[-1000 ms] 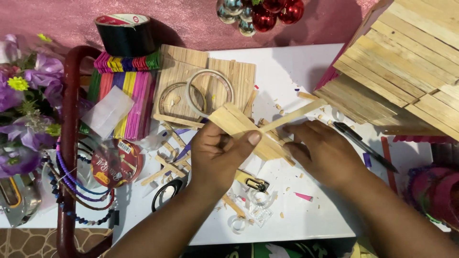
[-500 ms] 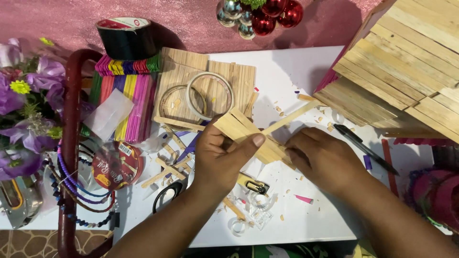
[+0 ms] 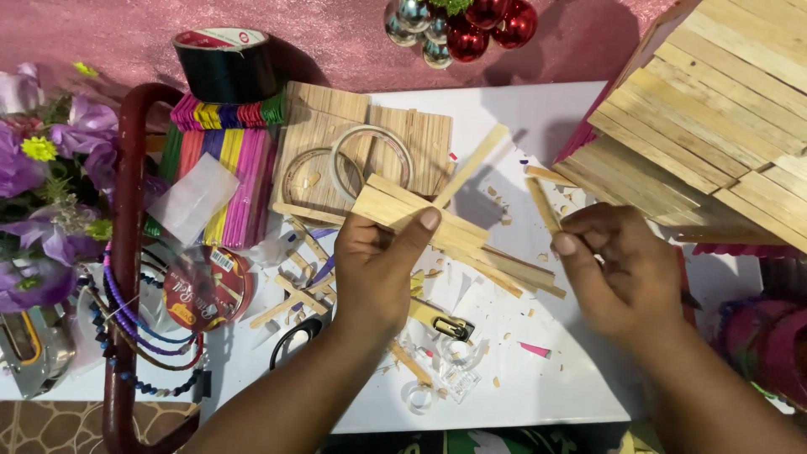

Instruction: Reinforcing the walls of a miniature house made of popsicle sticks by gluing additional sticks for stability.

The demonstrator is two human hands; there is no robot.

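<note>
My left hand (image 3: 380, 267) grips a flat panel of glued wooden sticks (image 3: 416, 220), thumb pressed on top, with longer sticks jutting out to the right. My right hand (image 3: 620, 267) holds a single short wooden stick (image 3: 542, 204) between thumb and fingers, a little apart from the panel. Both hover over a white board (image 3: 538, 370) littered with wood chips.
A wooden stick house (image 3: 714, 126) stands at the right. Behind lie square stick panels with two tape rings (image 3: 370, 155), coloured sticks (image 3: 223, 164), a black tape roll (image 3: 225, 63) and baubles (image 3: 458, 25). Purple flowers (image 3: 42, 193), beads and a red curved bar (image 3: 126, 252) sit left.
My right hand has pulled away to the right from the panel, taking one stick with it. The left hand keeps hold of the panel.
</note>
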